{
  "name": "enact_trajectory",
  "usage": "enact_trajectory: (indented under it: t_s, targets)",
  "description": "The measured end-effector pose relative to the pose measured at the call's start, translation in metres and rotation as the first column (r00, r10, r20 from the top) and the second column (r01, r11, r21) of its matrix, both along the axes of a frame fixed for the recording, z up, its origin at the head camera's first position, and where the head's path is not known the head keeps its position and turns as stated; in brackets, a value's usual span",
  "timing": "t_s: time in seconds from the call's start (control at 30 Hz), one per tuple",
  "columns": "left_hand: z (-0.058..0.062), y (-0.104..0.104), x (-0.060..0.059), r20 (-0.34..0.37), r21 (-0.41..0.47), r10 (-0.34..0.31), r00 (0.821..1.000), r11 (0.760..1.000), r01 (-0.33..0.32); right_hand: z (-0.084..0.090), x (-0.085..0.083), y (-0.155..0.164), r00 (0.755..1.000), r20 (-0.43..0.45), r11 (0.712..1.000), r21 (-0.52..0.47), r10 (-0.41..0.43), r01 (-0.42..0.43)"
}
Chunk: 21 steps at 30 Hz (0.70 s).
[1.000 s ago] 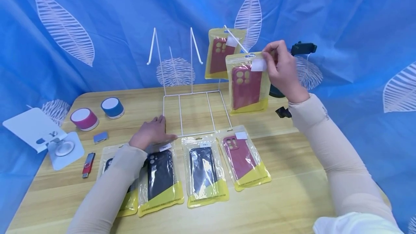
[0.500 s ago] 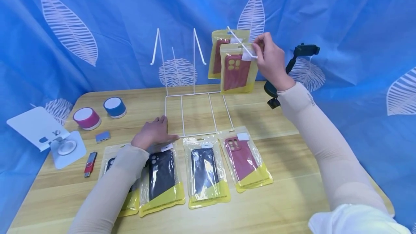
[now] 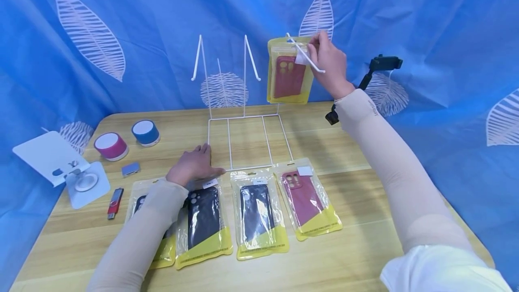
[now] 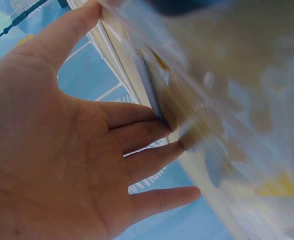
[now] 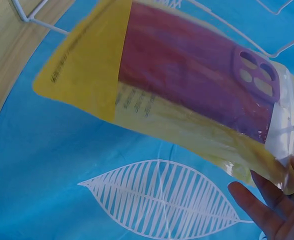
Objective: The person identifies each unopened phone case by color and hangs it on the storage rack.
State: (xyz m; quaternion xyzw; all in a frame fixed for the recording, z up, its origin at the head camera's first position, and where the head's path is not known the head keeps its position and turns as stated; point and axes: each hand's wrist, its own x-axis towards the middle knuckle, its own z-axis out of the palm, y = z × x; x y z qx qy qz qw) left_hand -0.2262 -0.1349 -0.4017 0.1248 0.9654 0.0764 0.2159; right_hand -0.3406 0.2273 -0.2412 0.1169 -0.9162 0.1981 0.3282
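Pinching a bagged red case (image 3: 289, 78), right hand (image 3: 330, 61), left hand (image 3: 193, 165) unclenched, fingers straight, palm (image 4: 62, 155) seen only in left wrist view

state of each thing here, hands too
Rack, standing, left and middle hooks bare
Front packet, on right hook
Rear packet, hanging behind it
Right hand, pinching front packet by top corner
Left hand, fingers spread by rack base
Three black-case packets, flat, leftmost partly hidden
Pink-case packet, flat on table
White stand, unfolded
Pink cylinder, upright
Blue cylinder, upright
Red USB stick, flat
Blue block, flat
Black holder, partly hidden
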Motion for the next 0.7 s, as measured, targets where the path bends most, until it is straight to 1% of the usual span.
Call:
enact_trajectory:
  t_s: [0.1, 0.2, 0.27, 0.37, 0.47, 0.53, 0.6, 0.7]
  targets:
    - [0.0, 0.0, 0.0, 0.0, -0.007, 0.002, 1.0, 1.0, -0.002, -0.001, -0.005, -0.003, 1.0, -0.001, 1.0, 0.006, -0.023, 0.023]
    - [-0.001, 0.0, 0.001, 0.004, -0.011, 0.013, 1.0, 1.0, -0.013, -0.003, -0.006, -0.004, 0.999, -0.008, 0.999, 0.003, -0.036, 0.036]
    - [-0.001, 0.0, 0.0, 0.006, -0.012, 0.015, 1.0, 1.0, -0.015, -0.004, -0.004, -0.003, 0.998, -0.033, 0.999, 0.001, -0.045, 0.045]
    - [-0.001, 0.001, 0.0, 0.008, -0.011, 0.013, 1.0, 1.0, -0.013, -0.007, 0.004, 0.0, 0.993, -0.104, 0.998, 0.012, -0.055, 0.057]
    - [0.0, 0.001, -0.001, 0.004, -0.011, 0.004, 1.0, 1.0, -0.004, -0.014, 0.022, 0.005, 0.984, -0.173, 0.998, 0.035, -0.053, 0.06]
    - [0.0, 0.001, -0.001, 0.004, -0.012, 0.0, 1.0, 1.0, 0.0, -0.023, 0.037, 0.009, 0.982, -0.187, 0.998, 0.044, -0.042, 0.051]
    - [0.0, 0.001, -0.001, 0.005, -0.011, 0.0, 1.0, 1.0, 0.0, -0.033, 0.055, 0.012, 0.985, -0.168, 0.998, 0.036, -0.039, 0.046]
    - [0.0, 0.0, -0.001, 0.008, -0.005, 0.001, 1.0, 1.0, -0.001, -0.05, 0.08, 0.016, 0.996, -0.064, 0.998, 0.028, -0.058, 0.06]
